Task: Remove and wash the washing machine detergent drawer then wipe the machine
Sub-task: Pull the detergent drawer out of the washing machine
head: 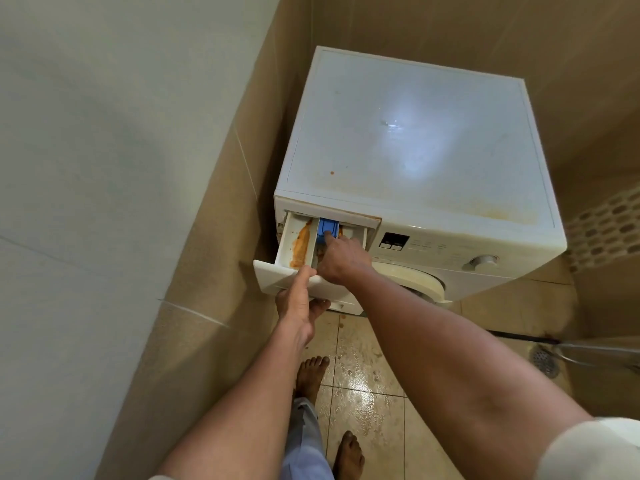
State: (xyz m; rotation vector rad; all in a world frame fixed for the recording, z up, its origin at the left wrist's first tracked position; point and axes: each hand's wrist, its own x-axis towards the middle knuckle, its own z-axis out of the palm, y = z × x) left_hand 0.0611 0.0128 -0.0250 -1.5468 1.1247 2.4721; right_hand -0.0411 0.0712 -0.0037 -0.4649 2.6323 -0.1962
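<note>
White plastic detergent drawer (274, 276) — likely light, stiff, slick: left hand (297, 308) clasps its front, right hand (341, 262) presses the blue plastic tab (328, 229), fingers extended.

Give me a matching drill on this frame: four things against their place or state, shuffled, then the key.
1 detergent drawer
2 blue insert
3 left hand
4 knob

A on the control panel
B touched by the right hand
C pulled out, orange-stained
D holds the drawer's front

Pairs: 1-C, 2-B, 3-D, 4-A.
</note>
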